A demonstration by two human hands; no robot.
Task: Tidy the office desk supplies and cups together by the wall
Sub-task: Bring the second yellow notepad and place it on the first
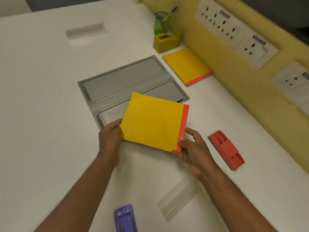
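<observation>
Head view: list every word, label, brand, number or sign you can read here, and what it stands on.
No text is legible.
Socket panels on the yellow wall: small dark labels, too blurred to read.
Purple holder at the near edge: pale marks on top, blurred, unreadable.
Yellow notepad held by the left hand and right hand: cover plain.
Second notepad by the wall: plain.
Red holder: no print seen.

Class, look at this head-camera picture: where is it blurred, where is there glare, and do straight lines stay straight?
Head view: motion blur smears the sockets and the clear ruler; glare glints on the held pad's red strip; wide-angle distortion bows the wall; the lighting is soft, shadows faint.
</observation>
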